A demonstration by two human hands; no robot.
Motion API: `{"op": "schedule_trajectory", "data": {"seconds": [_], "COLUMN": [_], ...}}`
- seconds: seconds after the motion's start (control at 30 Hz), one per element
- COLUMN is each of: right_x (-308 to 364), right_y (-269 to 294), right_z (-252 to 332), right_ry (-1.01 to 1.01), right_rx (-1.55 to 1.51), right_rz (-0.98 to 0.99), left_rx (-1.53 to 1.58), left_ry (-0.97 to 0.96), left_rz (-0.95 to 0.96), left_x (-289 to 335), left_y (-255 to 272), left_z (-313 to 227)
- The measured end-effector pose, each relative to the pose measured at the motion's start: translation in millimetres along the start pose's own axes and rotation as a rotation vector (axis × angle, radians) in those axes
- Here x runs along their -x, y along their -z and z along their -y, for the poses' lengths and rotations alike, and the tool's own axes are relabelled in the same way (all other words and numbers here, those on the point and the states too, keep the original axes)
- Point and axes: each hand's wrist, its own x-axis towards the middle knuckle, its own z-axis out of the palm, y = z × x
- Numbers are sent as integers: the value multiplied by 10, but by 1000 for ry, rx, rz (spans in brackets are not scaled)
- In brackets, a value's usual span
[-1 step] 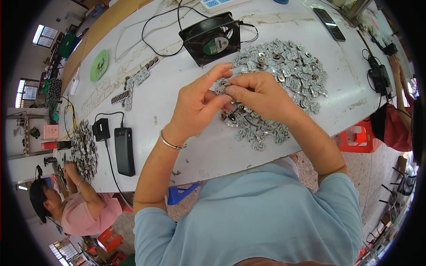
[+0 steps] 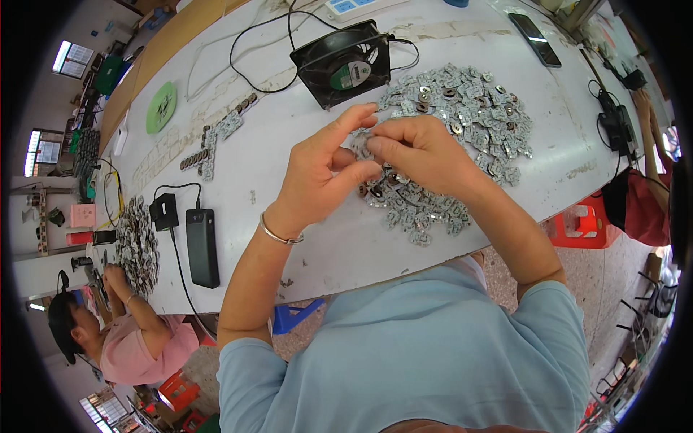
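Observation:
My two hands meet above the near-left edge of a pile of small silvery metal parts (image 2: 476,115). My right hand (image 2: 419,151) pinches a small metal part (image 2: 359,144) between thumb and forefinger. Around the same part curve the fingers of my left hand (image 2: 321,166), its forefinger stretched out above and its thumb below. The fingertips partly cover the part, so its exact shape is unclear. Many parts in the pile are flat pale plates, with darker round discs among them.
Behind my hands stands a black fan (image 2: 345,65). Joined discs and plates (image 2: 209,148) lie left, near a green dish (image 2: 162,107) and black power bank (image 2: 203,247). A phone (image 2: 534,40) lies far right. A person in pink (image 2: 137,339) works at left beside another parts pile (image 2: 137,242).
My right fingertips have shifted slightly on the small metal part, and its visible side looks turned. My left thumb has moved a little; both arms stay in place.

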Motion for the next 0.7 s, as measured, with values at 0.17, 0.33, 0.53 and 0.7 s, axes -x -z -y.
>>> {"op": "schedule_trajectory", "data": {"seconds": [0.17,0.33,0.53,0.7], "right_x": [-50,-68,-111,-147], "right_y": [27,1,-42,-48], "right_z": [29,-10,-16,-59], "right_ry": [-172,-159,-145,-107], "right_rx": [-101,-108,-74,-10], "right_rz": [-75,-44,-56,-99], "left_rx": [-498,-699,-775,-765], "left_ry": [-252,-443,-566,-525], "left_rz": [-112,-191,-240,-237], "left_x": [0,-48,-101,-122], "left_y": [81,101,136,133], "left_z": [17,129,259,279]}}
